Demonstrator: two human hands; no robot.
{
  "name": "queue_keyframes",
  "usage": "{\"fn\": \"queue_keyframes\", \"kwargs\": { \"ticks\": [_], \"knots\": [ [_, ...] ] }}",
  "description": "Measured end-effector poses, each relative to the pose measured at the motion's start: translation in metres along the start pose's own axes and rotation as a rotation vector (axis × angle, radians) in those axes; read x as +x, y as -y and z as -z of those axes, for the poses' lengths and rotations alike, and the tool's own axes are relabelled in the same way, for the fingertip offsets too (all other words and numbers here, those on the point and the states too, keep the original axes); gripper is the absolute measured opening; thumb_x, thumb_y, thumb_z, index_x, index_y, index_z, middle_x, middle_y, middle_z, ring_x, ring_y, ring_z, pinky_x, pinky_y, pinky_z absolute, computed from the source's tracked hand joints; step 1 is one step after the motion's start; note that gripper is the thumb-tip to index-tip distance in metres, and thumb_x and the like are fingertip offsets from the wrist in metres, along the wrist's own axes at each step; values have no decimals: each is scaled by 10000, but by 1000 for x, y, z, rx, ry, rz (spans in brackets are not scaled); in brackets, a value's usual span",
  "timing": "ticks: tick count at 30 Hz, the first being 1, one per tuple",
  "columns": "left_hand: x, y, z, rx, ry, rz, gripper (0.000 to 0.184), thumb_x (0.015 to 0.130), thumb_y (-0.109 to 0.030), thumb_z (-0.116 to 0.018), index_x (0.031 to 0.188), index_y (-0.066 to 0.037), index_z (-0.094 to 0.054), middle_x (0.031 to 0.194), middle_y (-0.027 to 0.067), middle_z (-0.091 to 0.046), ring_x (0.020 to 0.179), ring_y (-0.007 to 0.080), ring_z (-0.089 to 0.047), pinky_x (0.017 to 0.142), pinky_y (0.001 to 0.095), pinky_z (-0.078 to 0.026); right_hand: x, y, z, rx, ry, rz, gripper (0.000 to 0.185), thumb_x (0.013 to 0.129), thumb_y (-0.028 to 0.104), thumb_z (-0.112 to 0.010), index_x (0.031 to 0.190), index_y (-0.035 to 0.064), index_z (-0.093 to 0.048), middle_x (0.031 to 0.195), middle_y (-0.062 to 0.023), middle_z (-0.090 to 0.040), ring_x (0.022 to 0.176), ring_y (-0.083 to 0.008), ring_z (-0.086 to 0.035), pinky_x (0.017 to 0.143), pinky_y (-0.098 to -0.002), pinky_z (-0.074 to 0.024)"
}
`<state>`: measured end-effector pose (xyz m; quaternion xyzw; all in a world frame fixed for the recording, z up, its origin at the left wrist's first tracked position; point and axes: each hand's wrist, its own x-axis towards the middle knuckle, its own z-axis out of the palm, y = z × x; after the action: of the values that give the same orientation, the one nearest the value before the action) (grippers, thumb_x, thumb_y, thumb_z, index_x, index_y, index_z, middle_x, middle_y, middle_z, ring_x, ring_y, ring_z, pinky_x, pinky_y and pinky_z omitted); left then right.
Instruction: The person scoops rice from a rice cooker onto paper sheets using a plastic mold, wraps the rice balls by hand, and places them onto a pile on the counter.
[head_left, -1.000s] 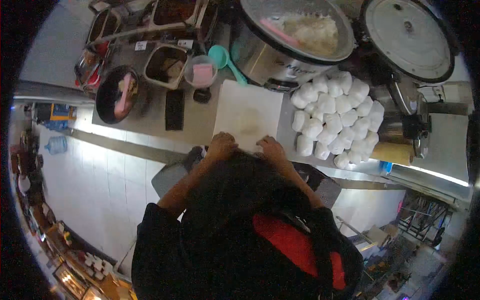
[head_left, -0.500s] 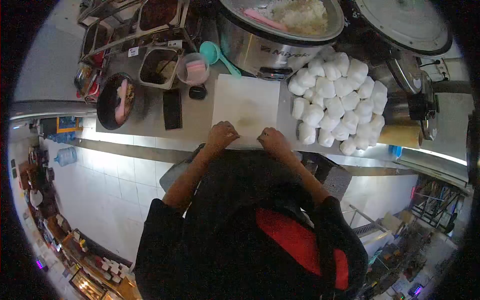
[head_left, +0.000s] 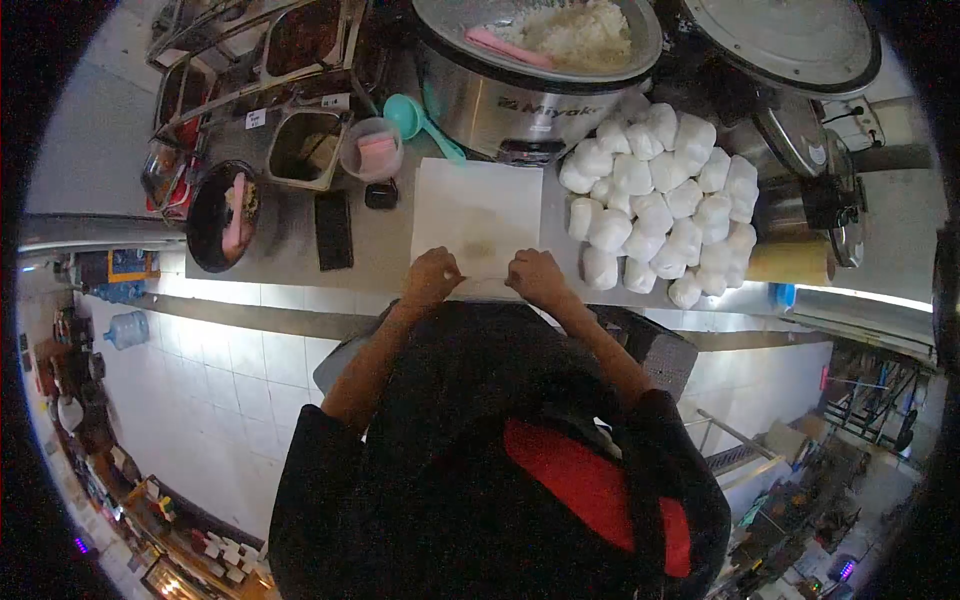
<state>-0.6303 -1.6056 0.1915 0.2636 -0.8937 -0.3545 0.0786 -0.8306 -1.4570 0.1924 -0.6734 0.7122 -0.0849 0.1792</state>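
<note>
A white sheet of paper (head_left: 478, 205) with a faint brownish stain lies flat on the counter in front of me. At its near left corner my left hand (head_left: 432, 278) is closed in a pinch on the edge. My right hand (head_left: 538, 278) pinches the same near edge at the right corner. Between the hands the paper's edge shows as a thin line. Several white wrapped bundles (head_left: 660, 195) are piled just right of the paper. Beyond it stands a steel rice cooker (head_left: 540, 110) with rice and a pink paddle (head_left: 508, 46) inside.
Left of the paper are a turquoise ladle (head_left: 405, 115), a clear plastic cup (head_left: 371, 148), a black phone (head_left: 334, 231), a small black case (head_left: 381, 194), a steel food pan (head_left: 306, 150) and a black bowl (head_left: 222, 218). A large lid (head_left: 785, 40) sits at back right. The counter's front edge borders my body.
The view has shifted slightly, so the counter items appear a little further left. Both hands remain at the paper's near edge, the right one seeming slightly closer to the left.
</note>
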Motion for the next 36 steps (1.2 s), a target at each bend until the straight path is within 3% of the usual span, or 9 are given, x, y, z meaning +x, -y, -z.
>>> {"fn": "queue_keyframes", "kwargs": {
  "ticks": [6,15,19,22,25,27,28,33,36],
  "knots": [
    [3,11,-7,5,67,-17,134,728,-204,-723,753,-80,-680,828,80,-616,822,257,-568,747,386,-470,4,-9,8,337,-66,-102,289,760,308,-680,709,60,-541,743,-85,-532,781,-303,-555,667,-457,-431],
    [-22,85,-35,112,-107,-165,138,712,-197,-722,820,-113,-707,828,61,-644,868,266,-575,781,416,-466,-25,-27,-1,-30,-174,147,266,838,199,-566,1084,117,-626,1124,-97,-614,1068,-286,-545,956,-396,-419],
    [-58,91,-23,45,-152,-330,151,689,-155,-721,823,-95,-687,859,72,-659,911,279,-580,825,432,-448,-48,-33,-29,475,-183,49,220,824,189,-618,1036,146,-655,1152,-10,-610,1121,-218,-516,984,-401,-375],
    [-70,67,-6,-52,-80,-21,117,738,-155,-671,819,-71,-659,839,71,-652,878,273,-589,823,409,-449,-53,-27,-30,695,-304,-31,160,837,197,-615,967,118,-664,1080,-11,-641,1047,-228,-557,938,-389,-424],
    [-60,76,-16,414,-263,-200,171,837,-209,-602,803,-44,-634,778,102,-629,754,269,-593,732,400,-465,-42,-24,-25,659,-359,-241,167,852,208,-612,912,61,-661,941,-64,-670,897,-259,-614,846,-392,-481],
    [-44,86,-46,-203,-415,271,216,881,-223,-551,792,-41,-627,741,123,-610,695,273,-588,672,411,-462,-28,-14,-24,967,-328,-571,207,866,219,-602,887,19,-654,836,-112,-673,789,-277,-636,772,-406,-504],
    [-36,86,-58,-516,-480,501,244,903,-230,-525,786,-40,-623,722,133,-600,665,276,-585,642,417,-460,-18,-17,-36,861,-416,-563,220,869,224,-598,856,10,-647,798,-124,-663,736,-288,-627,735,-411,-497],
    [-22,54,-41,136,-618,431,244,917,-210,-494,780,-44,-609,704,153,-577,639,278,-567,627,422,-440,18,-23,-50,304,-718,-281,265,878,225,-575,725,9,-596,646,-132,-602,571,-331,-565,606,-441,-442],
    [-20,63,-46,546,-445,412,190,905,-198,-512,850,-43,-608,790,145,-591,739,268,-559,732,422,-425,24,-31,-56,9,-423,-280,212,874,234,-561,771,50,-579,693,-92,-611,621,-333,-556,637,-485,-410]
  ]
}}
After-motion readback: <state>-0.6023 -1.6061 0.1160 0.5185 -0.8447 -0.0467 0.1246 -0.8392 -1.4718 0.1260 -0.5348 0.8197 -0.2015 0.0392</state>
